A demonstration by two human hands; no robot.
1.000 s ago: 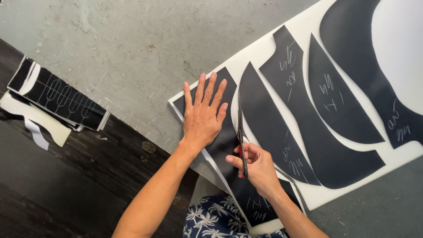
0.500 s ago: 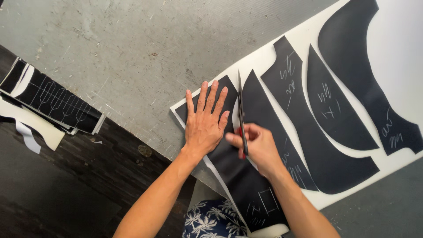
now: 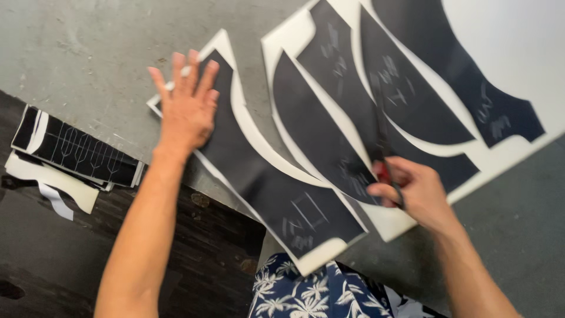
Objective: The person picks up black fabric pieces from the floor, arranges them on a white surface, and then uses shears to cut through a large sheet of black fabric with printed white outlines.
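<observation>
The left hand [image 3: 185, 109] is pressing flat, fingers spread, on a cut-off black-and-white printed sheet strip [image 3: 276, 200]. The right hand [image 3: 412, 191], just beside it, is gripping red-handled scissors [image 3: 385, 159]. The strip looks light, floppy; flat-palm holding suits it.

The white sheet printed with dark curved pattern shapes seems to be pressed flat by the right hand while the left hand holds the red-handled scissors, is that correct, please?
Not quite: the hands are swapped. In the head view the left hand presses the white sheet printed with dark curved pattern shapes flat, while the right hand holds the red-handled scissors.
</observation>
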